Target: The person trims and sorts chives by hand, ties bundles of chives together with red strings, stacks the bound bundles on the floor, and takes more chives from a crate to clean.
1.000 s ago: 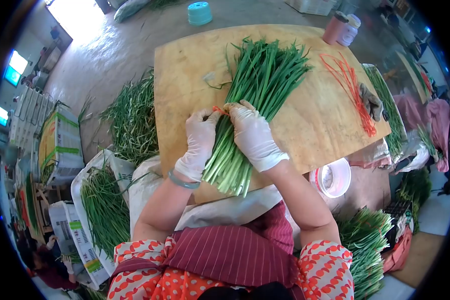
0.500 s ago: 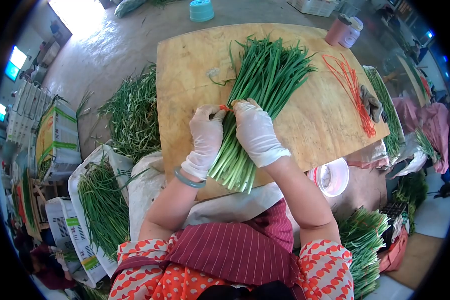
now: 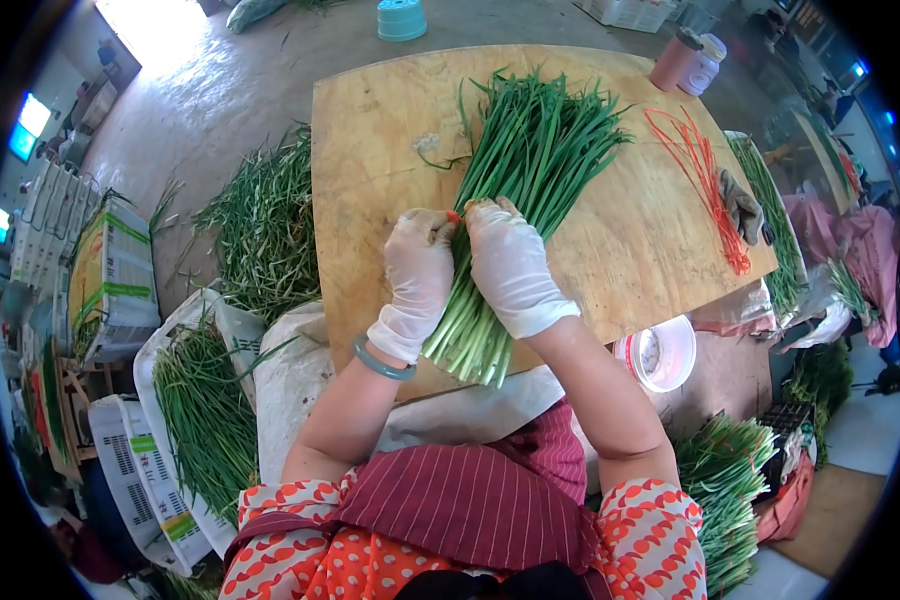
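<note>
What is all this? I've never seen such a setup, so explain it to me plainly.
There is no machine here: a person works with their own two hands, in thin pale gloves. The view comes from one camera worn on the head, looking forward and down.

On the wooden board lies a green bundle of long leaves with paler stalks. Further right are loose orange strings, a greyish cloth or glove, and two containers.

The left hand pinches at a bit of orange beside the bundle. The right hand curls over the bundle; its fingertips are partly hidden.
</note>
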The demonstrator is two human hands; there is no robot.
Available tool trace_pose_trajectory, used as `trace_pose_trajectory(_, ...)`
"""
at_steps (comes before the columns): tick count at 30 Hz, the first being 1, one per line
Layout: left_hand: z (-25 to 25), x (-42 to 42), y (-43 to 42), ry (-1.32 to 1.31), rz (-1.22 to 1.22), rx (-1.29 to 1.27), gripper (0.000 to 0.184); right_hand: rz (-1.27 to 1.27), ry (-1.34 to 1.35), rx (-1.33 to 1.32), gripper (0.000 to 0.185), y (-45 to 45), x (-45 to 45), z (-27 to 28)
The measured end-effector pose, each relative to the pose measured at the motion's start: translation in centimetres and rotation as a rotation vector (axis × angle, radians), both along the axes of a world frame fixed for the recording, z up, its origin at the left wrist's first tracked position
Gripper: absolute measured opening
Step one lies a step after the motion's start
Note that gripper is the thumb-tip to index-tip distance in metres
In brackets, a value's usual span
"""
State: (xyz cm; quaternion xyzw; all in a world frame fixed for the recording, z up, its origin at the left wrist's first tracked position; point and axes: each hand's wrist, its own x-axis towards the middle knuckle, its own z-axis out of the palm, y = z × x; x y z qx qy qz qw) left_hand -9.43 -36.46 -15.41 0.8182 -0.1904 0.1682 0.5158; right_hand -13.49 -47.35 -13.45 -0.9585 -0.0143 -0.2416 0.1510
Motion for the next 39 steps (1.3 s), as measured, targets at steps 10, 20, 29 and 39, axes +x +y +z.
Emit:
trace_pose_trajectory(10, 0.2, -0.3, -0.1, -0.003, -0.059, -0.007, 0.008, 0.072, -0.216, 0.083, 0.013, -0.3, -0.3, -0.5)
trace_pose_trajectory(20, 0.7, 1.0, 0.9, 0.729, -0.324, -0.514, 0.011, 0.063, -0.187, 0.073, 0.019, -0.3, -0.2, -0.9)
trace_pose_trajectory(29, 0.9, 0.6, 0.0, 0.183, -0.148, -0.105, 0.011, 0.037, -0.356, 0.007, 0.016, -0.5, -1.0, 0.9)
trace_pose_trajectory(39, 1.7, -1.6, -0.8, -0.113, -0.112, 0.008, 0.005, -0.342, -0.103, 0.574, 0.027, 1.8, -2.6, 0.1)
